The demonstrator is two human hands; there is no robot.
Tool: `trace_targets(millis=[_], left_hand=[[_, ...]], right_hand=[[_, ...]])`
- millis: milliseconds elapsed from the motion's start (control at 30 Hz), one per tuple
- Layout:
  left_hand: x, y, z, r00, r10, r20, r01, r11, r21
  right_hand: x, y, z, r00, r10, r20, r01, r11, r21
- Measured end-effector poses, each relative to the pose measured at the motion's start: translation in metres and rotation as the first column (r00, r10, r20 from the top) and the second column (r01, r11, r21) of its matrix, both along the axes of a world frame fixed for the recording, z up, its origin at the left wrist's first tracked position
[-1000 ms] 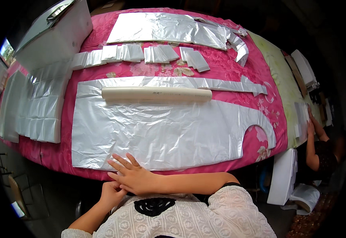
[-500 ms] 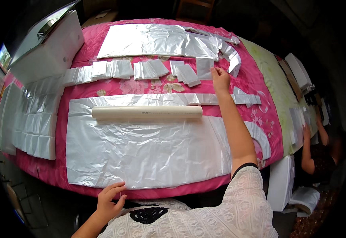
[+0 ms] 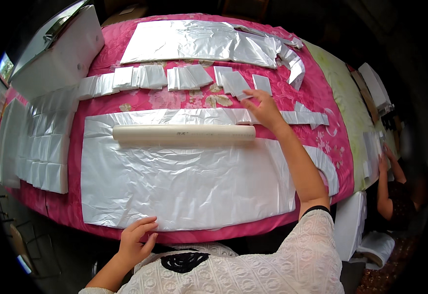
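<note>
Table: a pink flowered cloth covers the table (image 3: 101,105), with a white box (image 3: 59,63) at the far left.
Near sheet: a silvery plastic sheet (image 3: 189,186) lies along the near side, slightly wrinkled, its right end cut in a curve.
Tube: a cream tube (image 3: 184,133) lies lengthwise on the near sheet's upper part.
Far sheet: a similar silvery sheet (image 3: 199,41) lies across the far side.
Packets: a row of flat packets (image 3: 142,77) runs between the sheets; a fanned pair of packets (image 3: 232,82) and a lone packet (image 3: 262,85) sit at its right end.
Right hand: this hand (image 3: 267,111) reaches to the fanned pair's lower edge, its grip loosely curled; I cannot tell whether it pinches anything.
Left hand: this hand (image 3: 135,240) rests at the near sheet's front edge, its grip relaxed, fingers apart, holding nothing.
Neighbour: a co-worker's hands (image 3: 384,156) are busy at the right.
Risk, packets: a brushing finger could skew the fanned pair, being loose and slick.
Risk, tube: a bump from the right forearm could roll it, since it is round and nothing visible wedges it.
Risk, sheet: a dragging left palm could crease the thin plastic.
</note>
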State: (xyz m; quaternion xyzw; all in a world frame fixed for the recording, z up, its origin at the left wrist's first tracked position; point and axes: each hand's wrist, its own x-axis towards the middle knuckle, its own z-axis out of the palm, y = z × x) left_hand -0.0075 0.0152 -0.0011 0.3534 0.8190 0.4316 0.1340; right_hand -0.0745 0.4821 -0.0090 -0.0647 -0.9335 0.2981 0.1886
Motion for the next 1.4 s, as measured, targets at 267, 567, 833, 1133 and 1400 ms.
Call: trace_targets(millis=[267,567,833,1133,1400], left_hand=[[-0.034,0.067,-0.004,0.955,-0.202,-0.217,0.211,0.977,0.019],[-0.030,0.133,-0.033,0.937,-0.179,-0.300,0.161,0.984,-0.081],[-0.002,0.173,-0.028,0.876,-0.375,-0.305,0.358,0.927,-0.112],[0.009,0.182,-0.027,0.848,-0.415,-0.330,0.388,0.910,-0.146],[0.015,0.182,-0.016,0.908,-0.343,-0.239,0.376,0.920,0.111]], right_hand=[[0.098,-0.107,-0.001,0.982,0.067,0.174,-0.114,0.955,0.274],[0.187,-0.141,-0.028,0.910,0.267,0.317,-0.317,0.941,0.117],[0.255,0.057,-0.048,0.866,-0.491,0.099,0.415,0.814,0.407],[0.302,0.086,-0.044,0.599,-0.800,-0.033,0.710,0.512,0.484],[0.231,-0.051,0.017,0.786,-0.591,-0.182,0.594,0.803,-0.047]])
